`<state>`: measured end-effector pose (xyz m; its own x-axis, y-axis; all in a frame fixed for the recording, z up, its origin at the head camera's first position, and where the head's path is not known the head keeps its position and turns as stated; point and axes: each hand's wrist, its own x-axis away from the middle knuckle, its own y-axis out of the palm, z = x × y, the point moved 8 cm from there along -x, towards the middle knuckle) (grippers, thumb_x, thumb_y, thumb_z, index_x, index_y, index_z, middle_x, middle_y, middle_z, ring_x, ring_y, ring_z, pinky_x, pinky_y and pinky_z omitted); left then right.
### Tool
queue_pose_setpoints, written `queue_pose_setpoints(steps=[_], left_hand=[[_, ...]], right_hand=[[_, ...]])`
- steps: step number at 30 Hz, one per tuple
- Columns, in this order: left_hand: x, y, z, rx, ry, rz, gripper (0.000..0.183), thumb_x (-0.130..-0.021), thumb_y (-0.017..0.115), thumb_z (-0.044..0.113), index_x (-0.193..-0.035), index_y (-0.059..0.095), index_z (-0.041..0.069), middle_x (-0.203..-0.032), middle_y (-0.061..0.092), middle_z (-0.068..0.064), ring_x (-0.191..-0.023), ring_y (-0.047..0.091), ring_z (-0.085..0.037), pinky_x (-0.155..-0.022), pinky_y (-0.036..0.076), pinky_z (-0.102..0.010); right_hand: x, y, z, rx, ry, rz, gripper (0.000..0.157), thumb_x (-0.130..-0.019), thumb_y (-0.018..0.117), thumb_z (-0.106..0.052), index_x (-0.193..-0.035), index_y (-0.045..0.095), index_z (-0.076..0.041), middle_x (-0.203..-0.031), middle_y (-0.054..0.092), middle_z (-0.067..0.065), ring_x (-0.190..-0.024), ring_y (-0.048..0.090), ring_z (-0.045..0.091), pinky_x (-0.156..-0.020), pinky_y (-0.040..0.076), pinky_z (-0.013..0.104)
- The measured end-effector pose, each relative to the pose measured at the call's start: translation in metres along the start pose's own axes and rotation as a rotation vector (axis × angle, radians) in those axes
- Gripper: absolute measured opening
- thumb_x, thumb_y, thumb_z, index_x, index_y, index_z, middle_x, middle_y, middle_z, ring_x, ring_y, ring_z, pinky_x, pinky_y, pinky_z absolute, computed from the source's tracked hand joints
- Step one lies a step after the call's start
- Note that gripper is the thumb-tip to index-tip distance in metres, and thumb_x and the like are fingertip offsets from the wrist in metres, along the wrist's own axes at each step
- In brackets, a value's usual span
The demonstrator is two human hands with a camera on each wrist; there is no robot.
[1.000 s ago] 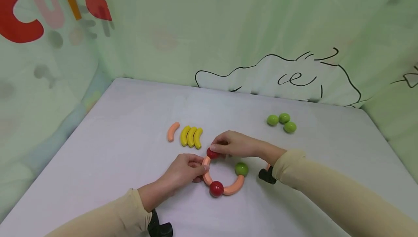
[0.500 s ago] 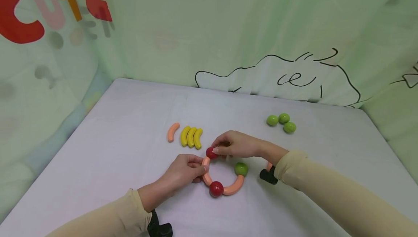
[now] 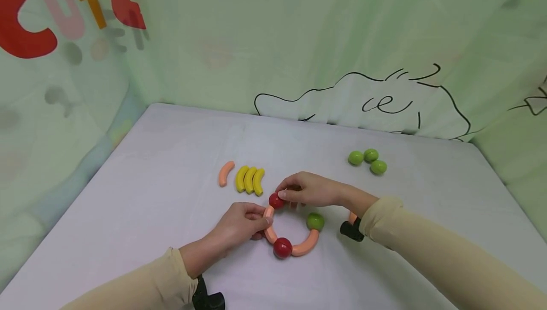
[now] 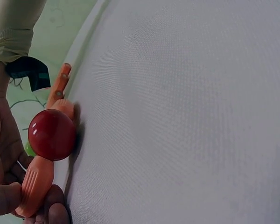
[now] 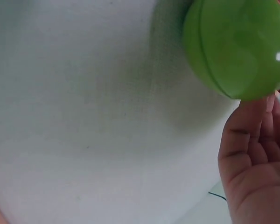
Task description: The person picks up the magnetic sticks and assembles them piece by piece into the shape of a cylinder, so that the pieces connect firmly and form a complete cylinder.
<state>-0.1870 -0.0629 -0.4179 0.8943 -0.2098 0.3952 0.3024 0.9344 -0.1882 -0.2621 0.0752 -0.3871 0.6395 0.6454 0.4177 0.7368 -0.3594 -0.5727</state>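
The left hand's thumb (image 3: 268, 221) covers the middle of the held sausage (image 3: 271, 235), and the right hand (image 3: 309, 190) hides part of the far red ball (image 3: 275, 201); below the right wrist, a black band (image 3: 352, 230) and the sleeve (image 3: 406, 231) cover most of an orange piece (image 3: 352, 217), too little showing to tell what it is. In the right wrist view a green ball (image 3: 315, 221), cut by the frame, blocks the right fingertips, so only the head view shows them pinching the far red ball, the hand otherwise loosely bent. The left wrist view alone shows grooves in the held sausage's near end; there the left hand (image 3: 238, 222), partly out of frame, pinches that sausage between thumb and fingers. The held sausage lies at the left fingertips, its long axis running from the far red ball back towards the person to the near red ball (image 3: 282, 248), bowed towards the left hand. A second sausage (image 3: 307, 244) curves from there to the green ball, nearer the person than the right hand. Beyond the left hand lie three bananas (image 3: 249, 180) and a loose sausage (image 3: 225, 174), slanting away and rightwards; beyond the right hand, three green balls (image 3: 371, 155)
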Motion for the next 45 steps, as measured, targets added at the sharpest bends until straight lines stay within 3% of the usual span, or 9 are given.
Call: queue_pose_setpoints(steps=[7, 11, 15, 20, 24, 28, 35, 38, 45], left_hand=[[-0.001, -0.003, -0.002, -0.013, -0.004, 0.007, 0.035, -0.095, 0.072, 0.014, -0.124, 0.066, -0.004, -0.093, 0.074, -0.008, -0.074, 0.068, -0.010, -0.073, 0.062, -0.027], [-0.001, -0.003, -0.001, -0.024, 0.006, 0.004, 0.035, -0.095, 0.072, 0.015, -0.124, 0.067, -0.004, -0.092, 0.075, -0.007, -0.073, 0.067, -0.010, -0.072, 0.061, -0.026], [-0.002, -0.002, -0.001, -0.021, 0.008, 0.000, 0.035, -0.095, 0.072, 0.016, -0.124, 0.067, -0.004, -0.092, 0.076, -0.007, -0.072, 0.067, -0.010, -0.072, 0.060, -0.024], [-0.003, -0.001, 0.000, -0.022, 0.004, -0.002, 0.035, -0.096, 0.072, 0.015, -0.124, 0.067, -0.004, -0.092, 0.075, -0.007, -0.073, 0.067, -0.009, -0.072, 0.060, -0.024], [-0.003, -0.001, 0.000, -0.013, 0.011, -0.002, 0.034, -0.095, 0.072, 0.014, -0.123, 0.067, -0.005, -0.093, 0.076, -0.008, -0.073, 0.067, -0.009, -0.072, 0.061, -0.025], [-0.002, -0.002, -0.001, -0.010, 0.017, -0.002, 0.033, -0.096, 0.071, 0.013, -0.123, 0.067, -0.006, -0.093, 0.076, -0.008, -0.072, 0.066, -0.009, -0.072, 0.061, -0.025], [-0.001, -0.002, -0.002, 0.003, 0.015, -0.004, 0.034, -0.095, 0.072, 0.013, -0.123, 0.066, -0.006, -0.094, 0.077, -0.010, -0.074, 0.068, -0.009, -0.073, 0.062, -0.026], [-0.002, -0.002, -0.002, 0.006, 0.007, -0.001, 0.034, -0.095, 0.072, 0.012, -0.123, 0.066, -0.006, -0.093, 0.076, -0.009, -0.074, 0.067, -0.009, -0.073, 0.062, -0.026], [-0.001, -0.003, -0.002, -0.006, -0.002, 0.007, 0.034, -0.095, 0.072, 0.013, -0.122, 0.066, -0.006, -0.092, 0.075, -0.009, -0.073, 0.067, -0.009, -0.073, 0.062, -0.025]], right_hand=[[0.037, -0.004, -0.013, 0.209, -0.081, 0.204, 0.026, -0.101, 0.064, -0.021, -0.120, 0.069, -0.004, -0.101, 0.071, 0.001, -0.092, 0.061, 0.014, -0.082, 0.054, 0.030], [0.058, 0.019, -0.025, 0.360, -0.200, 0.193, 0.020, -0.098, 0.070, -0.024, -0.113, 0.076, -0.012, -0.106, 0.072, -0.006, -0.105, 0.059, 0.017, -0.090, 0.053, 0.038], [0.061, 0.044, -0.031, 0.461, -0.263, 0.165, 0.021, -0.096, 0.071, -0.034, -0.107, 0.078, -0.018, -0.102, 0.069, -0.008, -0.109, 0.055, 0.019, -0.093, 0.047, 0.047], [0.060, 0.056, -0.029, 0.469, -0.248, 0.191, 0.019, -0.094, 0.074, -0.031, -0.107, 0.078, -0.017, -0.099, 0.067, -0.007, -0.107, 0.054, 0.020, -0.093, 0.044, 0.054], [0.063, 0.060, -0.029, 0.460, -0.234, 0.263, 0.017, -0.090, 0.079, -0.029, -0.103, 0.073, -0.019, -0.095, 0.065, -0.011, -0.107, 0.056, 0.020, -0.096, 0.043, 0.059], [0.066, 0.063, -0.031, 0.464, -0.222, 0.323, 0.026, -0.085, 0.084, -0.033, -0.099, 0.065, -0.022, -0.089, 0.061, -0.015, -0.105, 0.056, 0.018, -0.100, 0.040, 0.063], [0.068, 0.067, -0.034, 0.556, -0.238, 0.332, 0.026, -0.089, 0.079, -0.032, -0.107, 0.075, -0.014, -0.110, 0.065, -0.002, -0.113, 0.051, 0.021, -0.101, 0.040, 0.058], [0.069, 0.069, -0.036, 0.575, -0.270, 0.375, 0.021, -0.087, 0.081, -0.029, -0.100, 0.073, -0.015, -0.107, 0.063, -0.003, -0.111, 0.050, 0.020, -0.100, 0.042, 0.056], [0.072, 0.069, -0.039, 0.622, -0.265, 0.450, 0.035, -0.078, 0.089, -0.036, -0.098, 0.069, -0.015, -0.101, 0.063, -0.004, -0.108, 0.052, 0.020, -0.099, 0.044, 0.053]])
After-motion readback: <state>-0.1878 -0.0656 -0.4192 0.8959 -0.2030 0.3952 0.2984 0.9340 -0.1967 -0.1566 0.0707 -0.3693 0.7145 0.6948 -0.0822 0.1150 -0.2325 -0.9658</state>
